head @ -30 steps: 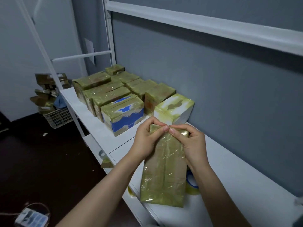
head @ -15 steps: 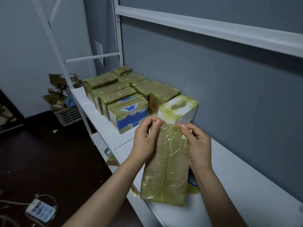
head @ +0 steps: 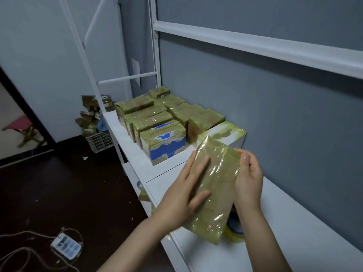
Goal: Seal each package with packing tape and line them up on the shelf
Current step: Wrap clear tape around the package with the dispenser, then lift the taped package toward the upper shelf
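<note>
Step in hand reads as smoothing tape down on the flat oblong package wrapped in glossy yellow-green packing tape (head: 216,185). It sits centre-frame, tilted over the white laminate shelf (head: 294,222) with its top leaning toward 11 o'clock; can't tell if the lower end touches the shelf. Left hand (head: 186,195) lies flat on the broad face, fingers straight and together, pressing and gripping nothing. Right hand (head: 248,181) wraps the 3 o'clock long edge, fingers curled behind and thumb on the front rim, so it holds the package. To do this well, I'd judge: sweep the flat palm from the middle out to the edges while the right hand braces against sliding, and fold any loose tape at the top down before shelving. The film looks crinkly and shiny, with glare wrinkles at 1 and 5 o'clock on the face, so air pockets are likely and the grip is probably slippery. A yellowish tape roll with blue core (head: 235,230) lies at 5 o'clock of the package, partly hidden behind it. At 11 o'clock a cluster of boxy packages in the same greenish tape (head: 149,116) stands in rows by the grey wall. Nearest are a blue-and-white carton with taped top (head: 167,148) and a white carton with patchy tape (head: 225,132), the latter just behind the held package. Likely slot is beside that white carton.
</note>
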